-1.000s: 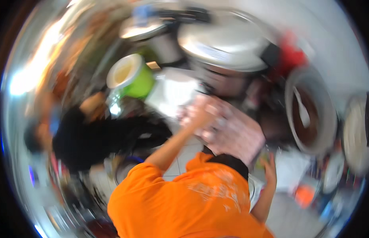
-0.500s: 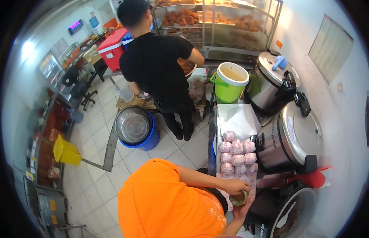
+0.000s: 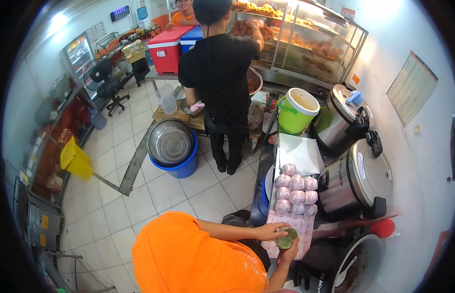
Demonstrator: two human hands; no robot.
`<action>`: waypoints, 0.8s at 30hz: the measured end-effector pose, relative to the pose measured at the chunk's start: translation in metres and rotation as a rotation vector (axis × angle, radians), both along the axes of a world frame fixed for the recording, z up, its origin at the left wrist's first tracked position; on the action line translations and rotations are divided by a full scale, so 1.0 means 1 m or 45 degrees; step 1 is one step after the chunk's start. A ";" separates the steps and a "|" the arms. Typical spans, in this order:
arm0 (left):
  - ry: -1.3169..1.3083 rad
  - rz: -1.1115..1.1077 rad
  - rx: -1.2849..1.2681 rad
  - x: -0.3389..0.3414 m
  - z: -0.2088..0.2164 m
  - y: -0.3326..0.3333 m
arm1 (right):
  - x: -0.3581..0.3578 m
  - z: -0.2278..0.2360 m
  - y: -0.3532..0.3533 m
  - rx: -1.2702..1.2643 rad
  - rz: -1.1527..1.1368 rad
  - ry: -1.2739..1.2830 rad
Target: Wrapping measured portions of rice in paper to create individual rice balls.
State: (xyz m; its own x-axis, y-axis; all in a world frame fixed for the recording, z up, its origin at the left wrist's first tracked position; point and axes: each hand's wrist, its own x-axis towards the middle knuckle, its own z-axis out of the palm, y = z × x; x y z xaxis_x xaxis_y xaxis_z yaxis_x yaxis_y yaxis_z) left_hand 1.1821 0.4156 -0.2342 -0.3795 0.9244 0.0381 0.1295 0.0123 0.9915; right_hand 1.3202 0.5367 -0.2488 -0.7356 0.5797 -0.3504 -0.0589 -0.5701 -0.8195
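My left hand (image 3: 270,232) and my right hand (image 3: 289,251) are together over printed wrapping paper (image 3: 300,225) at the front of the narrow counter. Between them is a small green bowl (image 3: 286,238), its opening facing up. My left fingers grip its left rim, and my right hand curls round its right and near side. What lies inside the bowl is too small to make out. Just beyond, several round bundles wrapped in printed paper (image 3: 297,197) sit in rows. White paper sheets (image 3: 300,152) lie behind them.
Steel rice cookers (image 3: 362,178) line the wall at right; an open cooker (image 3: 357,266) holds a white spoon. A green bucket (image 3: 298,111) stands at the far end. A person in black (image 3: 215,73) works by a glass food cabinet (image 3: 305,44). On the floor is a blue tub (image 3: 181,168).
The view has shifted, bringing another person behind the coolers into sight. My left hand has moved from over the bowl to its left rim. The person in black now reaches into the cabinet.
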 end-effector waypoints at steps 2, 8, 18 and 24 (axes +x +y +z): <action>-0.223 -0.032 -0.067 0.005 0.006 -0.003 | -0.001 -0.001 -0.007 -0.001 -0.109 0.014; -0.134 0.024 -0.033 0.019 -0.021 -0.002 | 0.005 0.007 -0.024 -0.094 -0.118 -0.086; -0.268 -0.049 -0.246 0.028 -0.016 -0.001 | 0.029 -0.005 -0.015 -0.018 -0.030 -0.189; -0.145 -0.090 -0.300 0.026 -0.017 0.008 | 0.031 -0.016 -0.017 -0.121 -0.184 -0.075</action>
State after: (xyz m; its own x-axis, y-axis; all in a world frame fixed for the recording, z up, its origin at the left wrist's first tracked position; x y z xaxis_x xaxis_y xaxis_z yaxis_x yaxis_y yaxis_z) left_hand 1.2079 0.4236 -0.2508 -0.3029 0.9271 -0.2207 0.0260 0.2396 0.9705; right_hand 1.3509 0.5197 -0.2645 -0.6238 0.6399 -0.4488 -0.0992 -0.6343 -0.7667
